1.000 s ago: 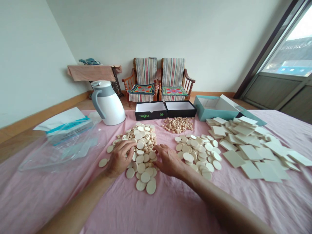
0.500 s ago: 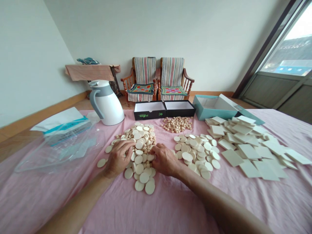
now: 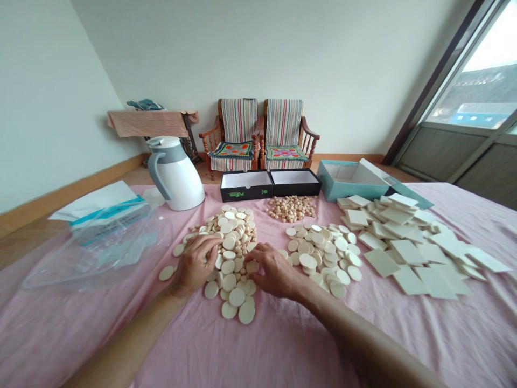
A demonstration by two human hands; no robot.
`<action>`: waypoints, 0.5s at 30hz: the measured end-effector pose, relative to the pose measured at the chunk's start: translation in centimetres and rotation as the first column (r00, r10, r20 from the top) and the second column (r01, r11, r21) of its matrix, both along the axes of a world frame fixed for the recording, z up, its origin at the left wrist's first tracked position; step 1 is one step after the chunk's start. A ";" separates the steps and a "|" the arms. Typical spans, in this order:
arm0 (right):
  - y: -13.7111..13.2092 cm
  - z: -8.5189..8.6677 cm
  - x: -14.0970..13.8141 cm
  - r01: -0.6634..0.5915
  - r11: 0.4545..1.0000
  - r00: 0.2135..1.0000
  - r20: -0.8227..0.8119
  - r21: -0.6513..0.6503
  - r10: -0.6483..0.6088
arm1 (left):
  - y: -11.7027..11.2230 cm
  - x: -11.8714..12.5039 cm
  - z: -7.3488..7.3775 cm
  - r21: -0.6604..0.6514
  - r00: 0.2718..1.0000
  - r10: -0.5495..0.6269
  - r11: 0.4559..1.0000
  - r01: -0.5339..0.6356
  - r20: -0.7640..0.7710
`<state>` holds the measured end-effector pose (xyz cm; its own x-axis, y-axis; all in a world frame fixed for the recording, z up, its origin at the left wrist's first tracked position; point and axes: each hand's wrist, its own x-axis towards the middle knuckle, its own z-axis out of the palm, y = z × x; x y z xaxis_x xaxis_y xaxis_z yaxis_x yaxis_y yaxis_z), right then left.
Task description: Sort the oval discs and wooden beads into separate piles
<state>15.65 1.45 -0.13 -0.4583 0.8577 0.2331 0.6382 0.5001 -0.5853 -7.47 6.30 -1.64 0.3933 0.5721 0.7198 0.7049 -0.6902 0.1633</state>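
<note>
One pink cloth [image 3: 283,345] bears the mixed pile [image 3: 229,254], which lies between the left hand [image 3: 194,264], loosely curled so I cannot tell what it grips, and the right hand [image 3: 277,269]. Since half a second ago the right thumb and fingers have parted into a modest gap at the pale discs [image 3: 237,297] — nothing clearly held — so picking through looks unfinished, with small wooden beads [image 3: 238,251] among the discs.

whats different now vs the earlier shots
The right hand has edged slightly left over the mixed pile; whether it grips a disc is unclear. The view shifted slightly. The left hand, jug, black boxes and square tiles stayed put.
</note>
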 end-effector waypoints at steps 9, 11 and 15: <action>-0.3 0.3 -0.1 0.008 0.997 0.994 0.108 0.076 -0.016 | 0.1 -0.2 -0.2 -0.001 1.000 0.013 1.000 -0.013 -0.002; -0.3 0.4 0.0 -0.002 0.996 0.993 0.120 0.088 -0.009 | 0.1 -0.2 -0.2 -0.008 1.000 0.017 1.000 -0.017 -0.001; -0.3 0.3 -0.2 0.006 0.994 0.985 0.169 0.110 -0.025 | 0.1 -0.1 -0.3 -0.010 1.000 0.015 1.000 -0.015 0.005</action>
<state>15.44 1.15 0.17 -0.4860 0.8387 0.2455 0.7318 0.5442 -0.4102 -7.61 6.36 -1.93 0.3814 0.5847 0.7161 0.7143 -0.6781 0.1732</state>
